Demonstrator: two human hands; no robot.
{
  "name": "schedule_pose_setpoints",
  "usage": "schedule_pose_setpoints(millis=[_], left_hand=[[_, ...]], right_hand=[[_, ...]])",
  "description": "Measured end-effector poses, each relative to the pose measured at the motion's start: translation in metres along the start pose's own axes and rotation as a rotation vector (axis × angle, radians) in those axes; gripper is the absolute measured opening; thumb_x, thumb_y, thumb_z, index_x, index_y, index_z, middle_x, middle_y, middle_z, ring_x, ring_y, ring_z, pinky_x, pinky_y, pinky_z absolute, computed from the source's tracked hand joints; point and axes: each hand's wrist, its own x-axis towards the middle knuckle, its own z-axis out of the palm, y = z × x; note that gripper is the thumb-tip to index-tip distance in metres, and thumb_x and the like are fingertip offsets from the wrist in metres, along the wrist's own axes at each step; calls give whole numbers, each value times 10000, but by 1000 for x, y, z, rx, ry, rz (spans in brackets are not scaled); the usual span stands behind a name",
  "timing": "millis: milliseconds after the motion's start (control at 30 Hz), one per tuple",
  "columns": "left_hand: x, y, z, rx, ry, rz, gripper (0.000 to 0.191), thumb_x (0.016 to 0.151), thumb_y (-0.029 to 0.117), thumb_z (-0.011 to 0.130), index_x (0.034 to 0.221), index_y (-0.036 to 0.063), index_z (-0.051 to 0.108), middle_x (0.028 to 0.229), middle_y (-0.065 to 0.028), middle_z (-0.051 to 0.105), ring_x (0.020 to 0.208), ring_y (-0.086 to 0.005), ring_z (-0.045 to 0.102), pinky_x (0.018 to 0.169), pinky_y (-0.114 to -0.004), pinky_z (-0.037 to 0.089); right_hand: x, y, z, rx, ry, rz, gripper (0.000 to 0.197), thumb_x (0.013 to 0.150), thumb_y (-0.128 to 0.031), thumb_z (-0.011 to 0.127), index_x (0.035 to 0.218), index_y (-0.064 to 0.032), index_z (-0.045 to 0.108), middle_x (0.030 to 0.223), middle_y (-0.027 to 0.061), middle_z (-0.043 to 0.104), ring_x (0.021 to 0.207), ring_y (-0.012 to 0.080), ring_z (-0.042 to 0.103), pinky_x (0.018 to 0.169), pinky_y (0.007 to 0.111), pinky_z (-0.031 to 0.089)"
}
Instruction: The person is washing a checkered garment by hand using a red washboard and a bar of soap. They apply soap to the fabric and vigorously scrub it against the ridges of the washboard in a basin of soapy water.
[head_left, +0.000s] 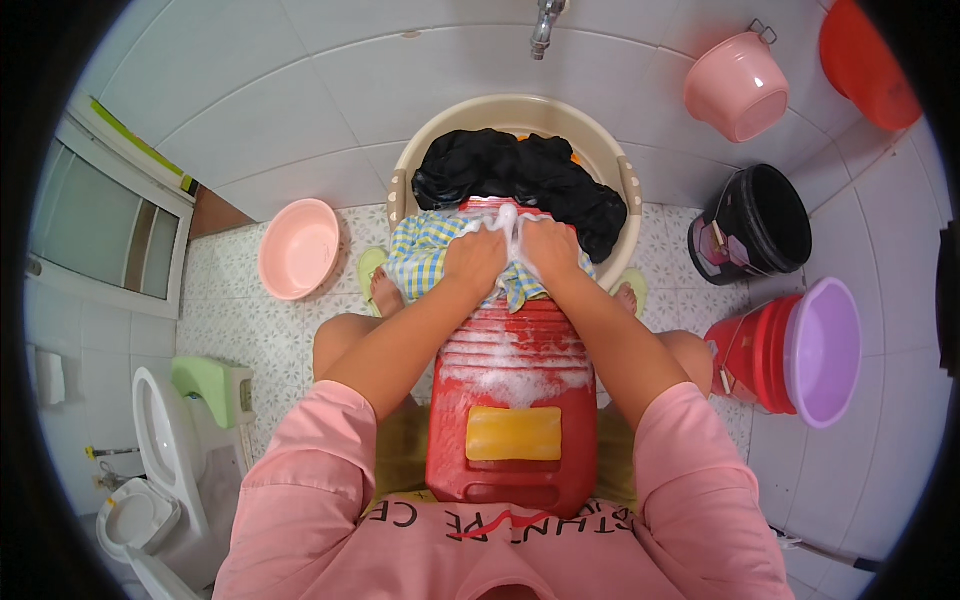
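Note:
My left hand (478, 259) and my right hand (550, 251) are side by side, each gripping a bunched part of a soapy blue, yellow and white checked cloth (420, 259). The cloth lies across the upper part of a red plastic washboard (517, 345), with thick white foam between my hands. Foam also covers the ridges below them. A yellow bar of soap (514, 433) rests on the washboard's near end. The board's far end leans into a beige basin (517, 101), where wet black cloth (510, 169) is heaped.
At left are a pink basin (300, 251), a green stool (206, 382) and a toilet (161, 435). At right stand a black bucket (750, 225) and a red bucket (757, 360) with a purple basin (825, 352). A tap (544, 30) juts from the wall above the beige basin.

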Motion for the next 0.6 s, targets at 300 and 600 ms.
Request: schedule_pose_setpoints(millis=[300, 600], left_hand=[[-81, 20, -44, -398, 150, 189, 197, 820, 240, 518, 915, 70, 551, 862, -145, 575, 742, -359, 590, 625, -455, 474], [-24, -6, -1, -171, 31, 41, 230, 746, 270, 604, 767, 41, 613, 715, -187, 623, 638, -322, 641, 575, -426, 508]], right_hand=[[-102, -19, -50, 202, 78, -369, 155, 704, -260, 620, 715, -107, 597, 691, 63, 600, 708, 236, 617, 599, 386, 482], [-44, -14, -16, 42, -90, -69, 107, 753, -161, 545, 738, -99, 630, 741, 114, 649, 697, 286, 647, 628, 406, 510]])
